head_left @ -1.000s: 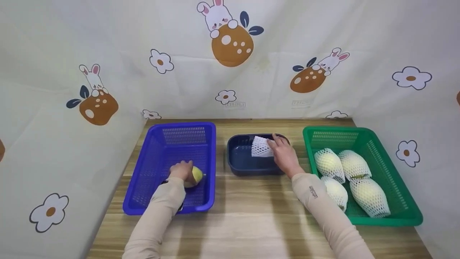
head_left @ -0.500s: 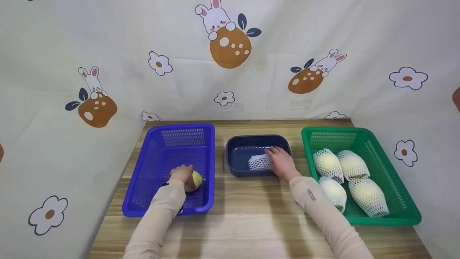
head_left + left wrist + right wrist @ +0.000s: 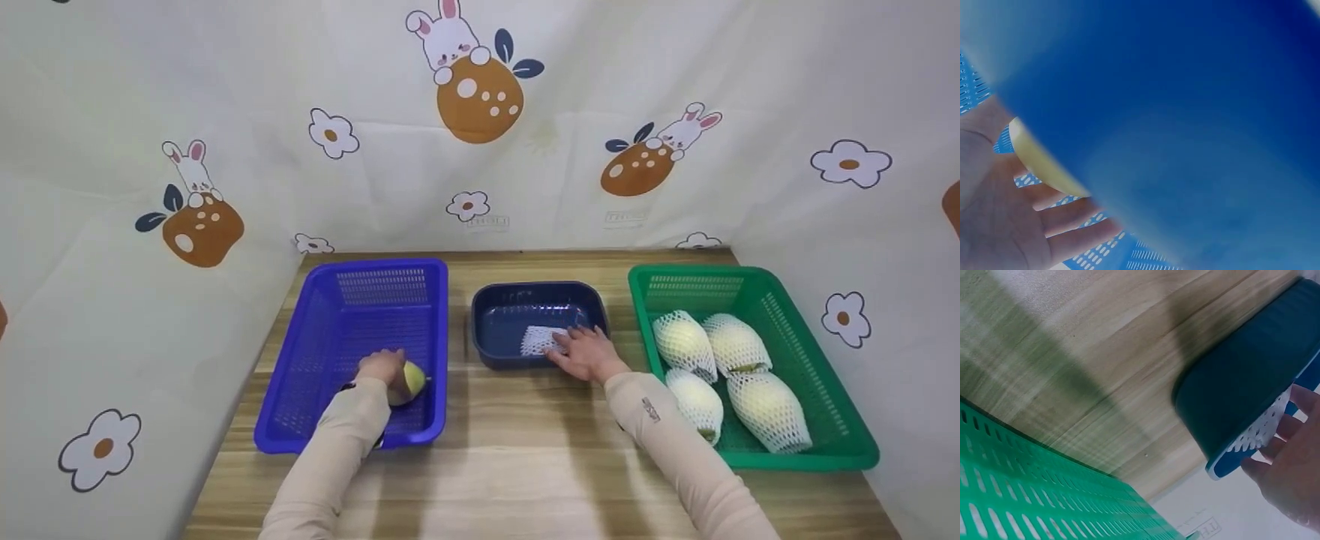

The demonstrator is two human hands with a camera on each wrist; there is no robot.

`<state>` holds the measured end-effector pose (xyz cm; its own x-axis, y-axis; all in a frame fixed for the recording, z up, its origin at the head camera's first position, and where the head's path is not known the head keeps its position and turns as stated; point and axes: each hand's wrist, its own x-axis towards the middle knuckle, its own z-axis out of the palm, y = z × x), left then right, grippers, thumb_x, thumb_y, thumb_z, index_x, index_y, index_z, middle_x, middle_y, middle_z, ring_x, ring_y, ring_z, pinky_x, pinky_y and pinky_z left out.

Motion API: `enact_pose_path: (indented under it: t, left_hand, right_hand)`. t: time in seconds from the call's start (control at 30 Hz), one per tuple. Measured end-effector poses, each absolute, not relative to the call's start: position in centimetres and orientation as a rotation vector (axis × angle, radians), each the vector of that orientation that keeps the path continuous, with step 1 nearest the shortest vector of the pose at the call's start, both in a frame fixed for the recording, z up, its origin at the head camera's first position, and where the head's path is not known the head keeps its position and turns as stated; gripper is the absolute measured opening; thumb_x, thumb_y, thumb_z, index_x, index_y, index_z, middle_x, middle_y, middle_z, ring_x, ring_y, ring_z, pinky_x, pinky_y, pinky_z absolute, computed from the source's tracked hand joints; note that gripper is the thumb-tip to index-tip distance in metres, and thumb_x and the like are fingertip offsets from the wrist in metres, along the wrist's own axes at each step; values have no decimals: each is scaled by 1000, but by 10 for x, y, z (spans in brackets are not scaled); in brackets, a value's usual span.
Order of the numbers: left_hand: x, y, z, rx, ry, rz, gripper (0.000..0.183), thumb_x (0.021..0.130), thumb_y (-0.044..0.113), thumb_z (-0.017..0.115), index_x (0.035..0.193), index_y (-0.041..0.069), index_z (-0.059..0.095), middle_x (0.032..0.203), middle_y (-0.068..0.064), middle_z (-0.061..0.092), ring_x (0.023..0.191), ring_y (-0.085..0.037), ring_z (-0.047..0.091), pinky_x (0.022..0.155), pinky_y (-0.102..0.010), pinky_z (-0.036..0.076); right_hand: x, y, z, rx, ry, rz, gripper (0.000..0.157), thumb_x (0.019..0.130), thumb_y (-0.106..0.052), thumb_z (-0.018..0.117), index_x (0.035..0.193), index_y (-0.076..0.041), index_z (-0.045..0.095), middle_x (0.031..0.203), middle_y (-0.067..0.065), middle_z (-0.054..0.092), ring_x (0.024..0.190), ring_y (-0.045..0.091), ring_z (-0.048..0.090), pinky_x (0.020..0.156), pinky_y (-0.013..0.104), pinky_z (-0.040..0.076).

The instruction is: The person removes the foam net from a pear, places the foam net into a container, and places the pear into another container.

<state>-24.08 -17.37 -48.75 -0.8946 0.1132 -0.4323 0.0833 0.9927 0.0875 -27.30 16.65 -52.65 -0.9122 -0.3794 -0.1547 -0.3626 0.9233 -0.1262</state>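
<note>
Fruit sits gripped in the curled left hand. The right hand lies loosely spread, gripping nothing, net at its fingertips; wall lettering beyond shows "TH", sleeve print behind is illegible.

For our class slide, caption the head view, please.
Left hand on fruit in blue basket, right hand by white netting in navy tub, four netted fruits in green basket.

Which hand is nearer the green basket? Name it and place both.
Right. The right hand is at the navy container, just left of the green basket; the left hand is farther away, inside the blue basket.
</note>
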Motion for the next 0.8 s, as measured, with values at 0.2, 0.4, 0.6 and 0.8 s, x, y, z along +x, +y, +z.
enact_pose_path:
  t: [0.2,0.4,0.6,0.8]
  left_hand:
    - [-240,-172,-488,132,2658,104,80,64,27,74,129,-2,39,118,-27,45,106,-46,43,76,-57,39]
    - [-239,-170,-491,104,2654,70,76,65,27,73,127,0,40,116,-26,47,103,-47,44,72,-63,37]
    - [-240,-170,-493,106,2668,38,72,65,28,72,125,0,43,115,-26,48,101,-48,44,67,-63,38]
    - [-238,-173,-488,152,2710,-27,60,61,28,73,110,-1,55,104,-21,55,94,-41,51,62,-50,44]
  right_hand:
    - [-272,166,-528,-498,2897,-105,67,86,-62,25,125,-14,52,131,14,40,123,36,27,97,56,11]
    - [-270,166,-528,-562,2939,-101,64,87,-59,29,125,-14,52,125,14,47,121,36,31,96,58,10]
    - [-270,168,-524,-593,2977,-155,58,88,-53,35,126,-12,50,122,15,49,120,35,34,96,58,10]
    - [-272,172,-514,-631,3042,-203,55,89,-49,36,125,-10,51,125,15,46,119,33,35,96,57,14]
